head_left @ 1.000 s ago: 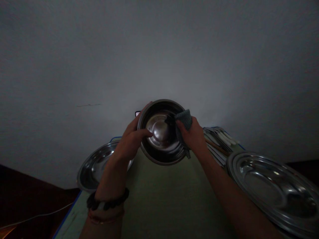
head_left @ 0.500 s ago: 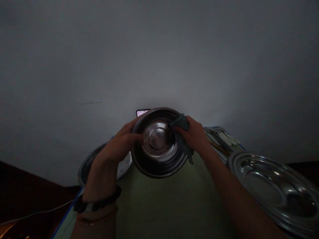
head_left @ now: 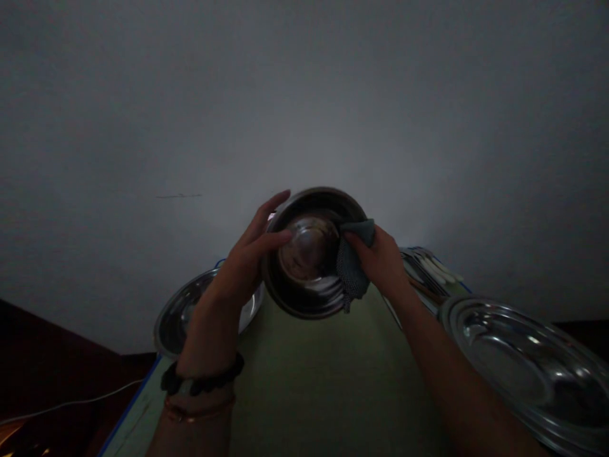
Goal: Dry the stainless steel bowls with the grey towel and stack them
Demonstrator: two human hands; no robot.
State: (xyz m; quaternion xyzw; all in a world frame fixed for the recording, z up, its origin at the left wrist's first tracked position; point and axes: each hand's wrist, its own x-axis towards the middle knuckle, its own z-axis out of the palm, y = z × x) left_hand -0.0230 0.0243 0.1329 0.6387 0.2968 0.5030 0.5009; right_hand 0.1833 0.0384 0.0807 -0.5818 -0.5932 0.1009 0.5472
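A round stainless steel bowl (head_left: pixel 311 254) is held up above the table, tilted so that its inside faces me. My left hand (head_left: pixel 242 266) grips its left rim, the thumb inside and the other fingers around the outer side. In my right hand (head_left: pixel 384 263) is a bunched grey-green cloth (head_left: pixel 352 266), pinched between thumb and fingers and pressed against the inner right wall of the bowl. Its lower end hangs over the rim. The fingers of my right hand are partly hidden by the cloth and the bowl.
A metal basin (head_left: pixel 174 320) sits at the left behind my forearm. On the right are stacked wide metal basins (head_left: pixel 514 368), with several utensils with pale handles (head_left: pixel 435 266) behind them. The green tabletop (head_left: pixel 328 387) meets a grey wall (head_left: pixel 304 95). A white cable (head_left: pixel 71 403) runs at lower left.
Both hands have moved the bowl slightly up and to the right. My left index finger now reaches farther up along the rim. The phone behind is almost fully covered.
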